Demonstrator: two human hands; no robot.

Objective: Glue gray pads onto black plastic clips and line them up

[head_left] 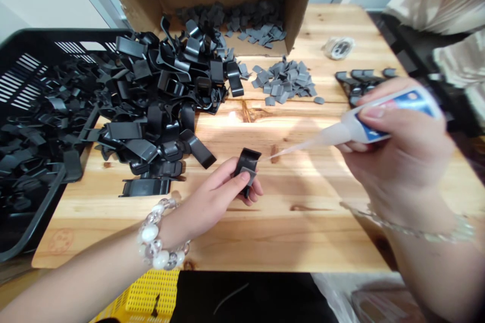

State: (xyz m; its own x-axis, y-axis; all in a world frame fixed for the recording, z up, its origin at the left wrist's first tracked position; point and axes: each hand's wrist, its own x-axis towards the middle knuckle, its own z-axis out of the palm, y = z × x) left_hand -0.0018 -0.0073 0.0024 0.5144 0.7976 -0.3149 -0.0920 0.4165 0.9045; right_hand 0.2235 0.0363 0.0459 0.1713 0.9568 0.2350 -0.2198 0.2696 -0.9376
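The left hand (pixel 222 186) is pinching a glossy, curved black piece (pixel 244 159) above the middle of the pale, knotted wooden table (pixel 288 242), its thumb pressing on a flat, matte gray pad (pixel 250 172) that is lying against the piece. Well apart from it, the right hand (pixel 401 156) is wrapping its fingers around a soft-looking white bottle (pixel 356 126) with a blue label, and the bottle's long, thin, translucent nozzle is tapering toward the black piece; whether the tip is touching, I cannot tell. A bracelet of round white and clear beads (pixel 150 232) is circling the left wrist. At the left, a slotted black plastic crate (pixel 28 33) is holding a heap of small, dark pieces, while smooth, bent black parts (pixel 125 131) are piling up beside it on the wood. Behind, an open cardboard box (pixel 297 15) is holding many small gray squares, and more gray squares (pixel 286 81) are lying loosely in front. Below the table's edge, a perforated yellow basket (pixel 151 290) is showing.
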